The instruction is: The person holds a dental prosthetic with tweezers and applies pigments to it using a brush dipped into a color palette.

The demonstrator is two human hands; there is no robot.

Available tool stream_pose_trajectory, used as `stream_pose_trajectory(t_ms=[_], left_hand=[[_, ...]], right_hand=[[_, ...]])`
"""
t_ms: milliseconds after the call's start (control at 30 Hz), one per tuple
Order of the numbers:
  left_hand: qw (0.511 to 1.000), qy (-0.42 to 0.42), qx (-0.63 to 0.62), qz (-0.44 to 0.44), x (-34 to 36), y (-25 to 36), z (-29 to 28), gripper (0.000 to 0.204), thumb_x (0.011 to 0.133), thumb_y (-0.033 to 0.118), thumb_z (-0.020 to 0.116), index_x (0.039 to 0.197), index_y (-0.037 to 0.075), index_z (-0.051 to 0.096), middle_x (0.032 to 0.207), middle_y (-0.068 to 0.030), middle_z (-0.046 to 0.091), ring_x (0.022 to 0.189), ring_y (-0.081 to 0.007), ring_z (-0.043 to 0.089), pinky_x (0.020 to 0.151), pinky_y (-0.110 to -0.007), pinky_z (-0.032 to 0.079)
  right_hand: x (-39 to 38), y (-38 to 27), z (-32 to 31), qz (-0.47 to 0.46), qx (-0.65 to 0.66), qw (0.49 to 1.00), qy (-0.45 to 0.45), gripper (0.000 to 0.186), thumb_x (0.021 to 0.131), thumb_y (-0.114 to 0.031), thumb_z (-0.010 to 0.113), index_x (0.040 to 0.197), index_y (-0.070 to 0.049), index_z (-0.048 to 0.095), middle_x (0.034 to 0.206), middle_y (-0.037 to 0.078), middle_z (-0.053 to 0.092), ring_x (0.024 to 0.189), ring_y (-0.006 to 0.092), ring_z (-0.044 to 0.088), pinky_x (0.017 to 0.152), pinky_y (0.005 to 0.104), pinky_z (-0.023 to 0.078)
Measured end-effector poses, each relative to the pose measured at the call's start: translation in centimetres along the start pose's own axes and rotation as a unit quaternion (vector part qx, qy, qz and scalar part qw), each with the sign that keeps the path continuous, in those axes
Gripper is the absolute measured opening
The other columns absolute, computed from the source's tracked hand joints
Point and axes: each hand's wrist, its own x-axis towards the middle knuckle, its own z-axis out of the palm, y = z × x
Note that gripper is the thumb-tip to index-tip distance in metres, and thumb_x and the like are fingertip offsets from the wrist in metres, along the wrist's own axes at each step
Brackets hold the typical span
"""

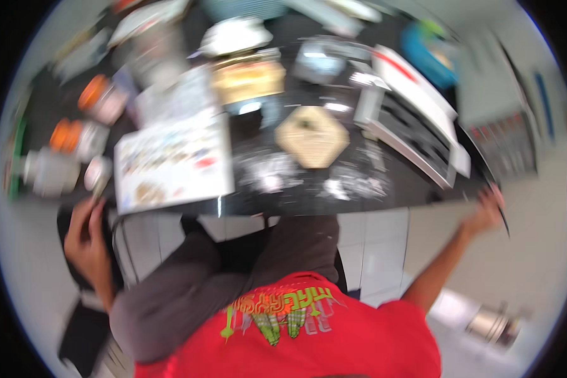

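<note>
The whole picture is smeared by motion. At the table's left front edge, my left hand has thumb and fingertips drawn together at the lower end of a small pale thing with a round white top; its kind is too blurred to tell. Far to the right, my right hand is closed around a thin dark stick, which slants past the table's right corner. A pale eight-sided wooden-looking piece lies mid-table, a small dark spot on it. Left of it rests a white sheet with coloured marks.
Orange-lidded jars and a translucent bottle stand at the left. A long white open box with a dark inside lies at the right, a blue container behind it. Crumpled clear plastic and a yellow box are mid-table.
</note>
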Motion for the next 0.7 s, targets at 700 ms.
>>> stream_pose_trajectory(t_ms=[700], left_hand=[[0.981, -0.059, 0.040, 0.182, 2.2, -1.3, -2.5, 0.022, 0.062, -0.002, 0.070, 0.084, -0.001, 0.066, 0.077, -0.0107, 0.065, 0.074, -0.0268, 0.064, 0.064, -0.032, 0.050]], right_hand=[[-23.0, -34.2, 13.9, -0.142, 0.319, 0.628, -0.696, 0.017, 0.085, -0.011, 0.057, 0.092, 0.003, 0.049, 0.083, 0.013, 0.059, 0.080, 0.0182, 0.061, 0.075, 0.0292, 0.051]])
